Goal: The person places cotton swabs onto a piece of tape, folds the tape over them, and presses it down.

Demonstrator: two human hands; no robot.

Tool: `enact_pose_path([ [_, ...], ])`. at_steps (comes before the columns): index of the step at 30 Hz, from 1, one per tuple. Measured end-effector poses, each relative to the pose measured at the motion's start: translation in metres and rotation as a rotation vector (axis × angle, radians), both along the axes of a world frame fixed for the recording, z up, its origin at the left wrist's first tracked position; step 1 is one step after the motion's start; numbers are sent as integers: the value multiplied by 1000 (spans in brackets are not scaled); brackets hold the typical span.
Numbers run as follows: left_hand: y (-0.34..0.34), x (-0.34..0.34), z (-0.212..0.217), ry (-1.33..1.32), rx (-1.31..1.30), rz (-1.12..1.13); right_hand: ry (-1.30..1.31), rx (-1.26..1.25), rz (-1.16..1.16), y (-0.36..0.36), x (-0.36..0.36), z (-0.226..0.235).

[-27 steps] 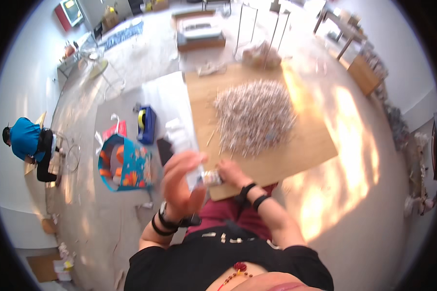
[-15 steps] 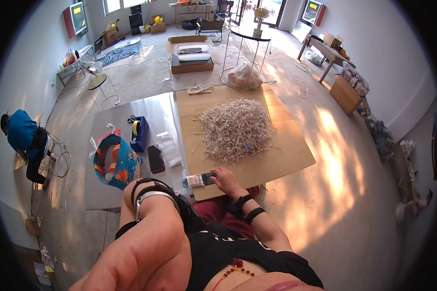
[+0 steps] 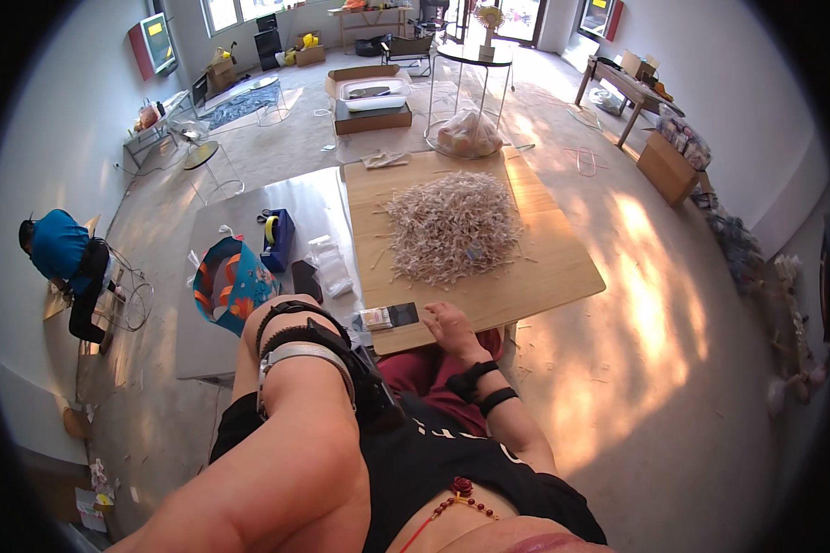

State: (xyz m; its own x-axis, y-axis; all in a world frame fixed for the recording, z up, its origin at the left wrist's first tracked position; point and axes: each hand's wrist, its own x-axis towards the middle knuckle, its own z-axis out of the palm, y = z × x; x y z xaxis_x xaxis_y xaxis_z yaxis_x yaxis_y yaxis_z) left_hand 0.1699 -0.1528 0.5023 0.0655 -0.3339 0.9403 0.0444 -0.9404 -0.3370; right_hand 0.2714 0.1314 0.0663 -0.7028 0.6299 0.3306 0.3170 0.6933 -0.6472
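Though the left hand (image 3: 286, 461) is unreadable, the right hand (image 3: 448, 326) — spread — flanks a packet (image 3: 388, 317).

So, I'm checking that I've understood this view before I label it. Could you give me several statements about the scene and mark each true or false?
1. The small flat pack lies to the left of the person's right hand. True.
2. The blue tape dispenser stands on the grey table. True.
3. The pile of pale sticks lies on the grey table. False: it lies on the wooden board.
4. The bag is plain red. False: it is blue, with orange handles.
5. The co-worker in the blue top is on the right side of the picture. False: they are on the left.
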Motion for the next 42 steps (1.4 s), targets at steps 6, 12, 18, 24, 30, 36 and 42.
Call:
enact_pose_path([
  [6,79,54,21,-132,590,-275,-31,0,4,0,-3,-10],
  [12,112,66,-1,-179,514,-148,-55,-70,3,12,18,-33],
  [18,120,53,-24,16,252,59,-32,-127,80,15,7,-40],
  [24,168,32,-100,-355,29,344,-84,-119,60,39,24,-64],
  [30,197,-47,-199,-139,-887,897,-60,-104,122,40,9,-91],
  [36,213,-90,-363,-146,-1542,1030,-58,-114,-35,45,9,-96],
  [42,221,-105,-478,115,-1720,1117,-23,-152,-198,54,-4,-89],
])
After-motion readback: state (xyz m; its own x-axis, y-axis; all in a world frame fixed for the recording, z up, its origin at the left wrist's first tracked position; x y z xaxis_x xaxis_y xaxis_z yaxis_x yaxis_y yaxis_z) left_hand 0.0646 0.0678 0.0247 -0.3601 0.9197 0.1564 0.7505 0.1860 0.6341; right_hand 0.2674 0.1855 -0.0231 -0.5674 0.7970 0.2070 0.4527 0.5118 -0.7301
